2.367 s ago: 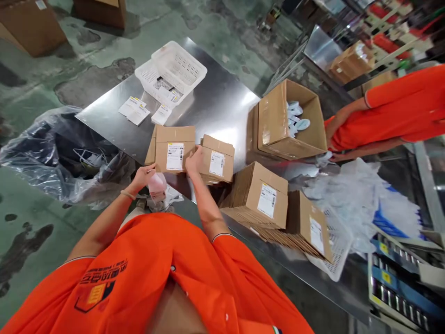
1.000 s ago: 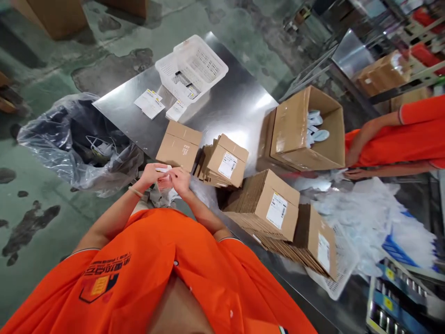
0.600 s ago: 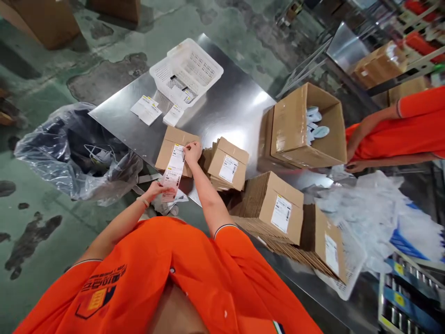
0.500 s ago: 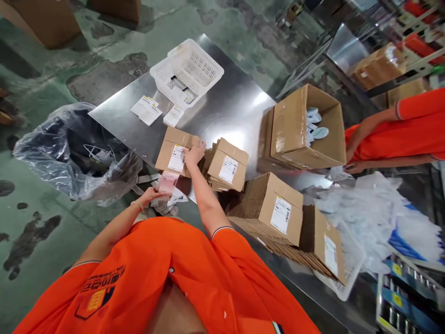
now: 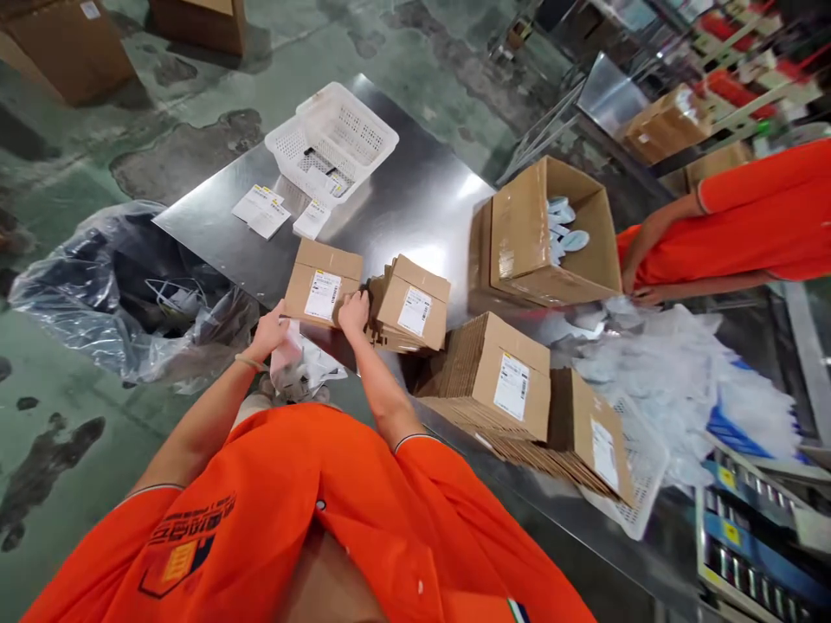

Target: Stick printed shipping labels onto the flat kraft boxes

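A flattened cardboard box with a white printed label lies at the table's near edge. My left hand is closed at its near left corner, with pinkish paper hanging from the fingers. Whether those fingers also grip the cardboard is hard to see. My right hand has its fingers curled over the box's right edge. Just right of it lies a small stack of labelled flat boxes.
Label stacks and a white basket are on the metal table. Folded cartons line its near edge. A co-worker's arms reach beside an open carton. A plastic-lined bin stands left.
My left hand has moved up to the box's near left corner with the pink paper. My right hand has slid from the label area down to the box's right edge.
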{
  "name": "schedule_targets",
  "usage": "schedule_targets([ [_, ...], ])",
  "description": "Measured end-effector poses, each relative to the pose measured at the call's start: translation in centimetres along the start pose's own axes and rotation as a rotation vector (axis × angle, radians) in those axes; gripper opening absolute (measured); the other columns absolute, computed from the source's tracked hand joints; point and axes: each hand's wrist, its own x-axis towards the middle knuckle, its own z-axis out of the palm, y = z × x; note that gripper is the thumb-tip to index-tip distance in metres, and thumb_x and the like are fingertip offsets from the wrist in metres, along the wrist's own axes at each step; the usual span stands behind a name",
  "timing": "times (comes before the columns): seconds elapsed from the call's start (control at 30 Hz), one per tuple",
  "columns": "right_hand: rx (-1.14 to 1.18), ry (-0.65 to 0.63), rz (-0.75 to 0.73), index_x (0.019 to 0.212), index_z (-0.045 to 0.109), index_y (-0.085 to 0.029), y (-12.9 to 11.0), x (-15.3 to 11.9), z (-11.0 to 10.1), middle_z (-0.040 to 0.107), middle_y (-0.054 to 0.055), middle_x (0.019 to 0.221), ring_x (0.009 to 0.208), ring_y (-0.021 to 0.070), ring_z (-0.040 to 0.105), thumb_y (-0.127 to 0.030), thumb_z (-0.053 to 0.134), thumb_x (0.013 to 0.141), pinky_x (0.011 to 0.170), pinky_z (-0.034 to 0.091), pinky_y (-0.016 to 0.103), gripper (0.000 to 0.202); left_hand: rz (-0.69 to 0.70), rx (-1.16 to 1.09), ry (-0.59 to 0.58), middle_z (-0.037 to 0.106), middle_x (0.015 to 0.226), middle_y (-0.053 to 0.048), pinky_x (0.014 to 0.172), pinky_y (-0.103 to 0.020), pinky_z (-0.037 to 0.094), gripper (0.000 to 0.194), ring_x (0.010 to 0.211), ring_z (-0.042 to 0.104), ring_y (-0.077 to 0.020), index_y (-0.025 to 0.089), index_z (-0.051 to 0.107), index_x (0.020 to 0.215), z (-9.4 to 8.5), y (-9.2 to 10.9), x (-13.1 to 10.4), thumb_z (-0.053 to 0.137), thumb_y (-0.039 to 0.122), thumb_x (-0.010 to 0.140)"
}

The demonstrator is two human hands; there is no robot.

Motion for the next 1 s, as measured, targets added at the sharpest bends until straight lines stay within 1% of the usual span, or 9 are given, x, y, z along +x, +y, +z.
schedule_targets([
  [0.13, 0.125, 0.062, -0.008, 0.154, 0.052, -0.005, -1.9, -1.7, -0.7, 0.05, 0.031, 0.161, 0.146, 0.0408, 0.054, -0.022, 0.045, 0.102, 0.12, 0.045, 0.057, 0.056, -0.049, 0.003, 0.014, 0.083, 0.106, -0.014, 0.091, -0.036, 0.056, 0.052, 0.096, 0.073, -0.0284, 0.006, 0.075, 0.136, 0.1, 0.3, 0.1, 0.068, 0.019, 0.086],
  [0.23, 0.167, 0.148, -0.081, 0.159, 0.047, -0.01, -1.7, -1.7, -4.3, 0.063, 0.026, 0.148, 0.134, 0.0367, 0.063, -0.026, 0.041, 0.105, 0.114, 0.05, 0.052, 0.056, 0.042, -0.151, -0.001, 0.083, 0.107, -0.011, 0.093, -0.037, 0.058, 0.054, 0.097, 0.073, -0.0273, 0.011, 0.076, 0.137, 0.1, 0.8, -1.0, 0.071, 0.029, 0.086],
  [0.4, 0.12, 0.325, 0.103, 0.156, 0.053, -0.015, 5.9, 1.4, -15.8, 0.07, 0.021, 0.137, 0.125, 0.0344, 0.068, -0.03, 0.035, 0.106, 0.108, 0.052, 0.05, 0.054, 0.192, -0.394, -0.147, 0.083, 0.103, -0.011, 0.091, -0.039, 0.06, 0.051, 0.098, 0.073, -0.0291, 0.016, 0.084, 0.109, 0.3, 2.2, -3.5, 0.081, 0.056, 0.079],
  [0.5, 0.034, 0.388, 0.255, 0.154, 0.056, -0.013, 9.2, 1.7, -19.3, 0.066, 0.026, 0.139, 0.126, 0.0388, 0.066, -0.03, 0.044, 0.102, 0.109, 0.049, 0.061, 0.056, 0.148, -0.465, -0.219, 0.081, 0.096, -0.009, 0.081, -0.035, 0.06, 0.063, 0.086, 0.072, -0.0258, 0.015, 0.083, 0.109, 0.2, 2.5, -5.1, 0.096, 0.051, 0.06],
  [0.6, 0.118, 0.327, 0.037, 0.143, 0.065, -0.015, 8.0, -0.8, -16.2, 0.065, 0.024, 0.14, 0.128, 0.0359, 0.063, -0.035, 0.06, 0.095, 0.108, 0.05, 0.057, 0.052, 0.131, -0.6, -0.179, 0.08, 0.101, -0.008, 0.079, -0.032, 0.059, 0.074, 0.085, 0.071, -0.0231, 0.015, 0.08, 0.116, -0.2, 2.7, -6.5, 0.101, 0.041, 0.05],
  [0.7, 0.429, -0.368, -0.479, 0.11, 0.078, -0.019, 4.3, -5.2, -8.9, 0.076, 0.01, 0.114, 0.109, 0.0278, 0.069, -0.037, 0.079, 0.079, 0.095, 0.056, 0.04, 0.035, 0.095, -0.777, -0.093, 0.08, 0.106, -0.008, 0.079, -0.031, 0.059, 0.078, 0.088, 0.072, -0.0215, 0.017, 0.078, 0.121, -0.9, 2.9, -6.4, 0.102, 0.04, 0.05],
  [0.8, 0.624, -0.862, -0.55, 0.079, 0.074, -0.018, 1.6, -8.9, -2.4, 0.071, 0.0, 0.08, 0.082, 0.0208, 0.067, -0.038, 0.082, 0.07, 0.078, 0.053, 0.031, 0.023, -0.057, -0.931, 0.116, 0.078, 0.096, -0.006, 0.073, -0.028, 0.057, 0.075, 0.078, 0.069, -0.0175, 0.017, 0.076, 0.116, -1.9, 2.1, -5.0, 0.104, 0.037, 0.049],
  [0.9, 0.739, -0.747, -0.38, 0.079, 0.068, -0.021, 0.4, -10.6, 0.5, 0.062, -0.005, 0.068, 0.069, 0.0156, 0.059, -0.036, 0.079, 0.071, 0.069, 0.048, 0.027, 0.02, -0.302, -0.991, 0.35, 0.071, 0.079, -0.001, 0.065, -0.026, 0.054, 0.066, 0.068, 0.067, -0.0154, 0.017, 0.072, 0.115, -2.3, 0.5, -4.2, 0.1, 0.047, 0.063],
  [1.0, 0.801, -0.57, -0.298, 0.093, 0.068, -0.024, -0.6, -10.5, 1.1, 0.056, -0.009, 0.065, 0.066, 0.0139, 0.055, -0.031, 0.078, 0.071, 0.067, 0.047, 0.025, 0.026, -0.293, -0.985, 0.251, 0.071, 0.077, -0.002, 0.065, -0.03, 0.056, 0.072, 0.071, 0.071, -0.02, 0.019, 0.066, 0.131, -1.5, -0.4, -5.7, 0.082, 0.07, 0.082],
])
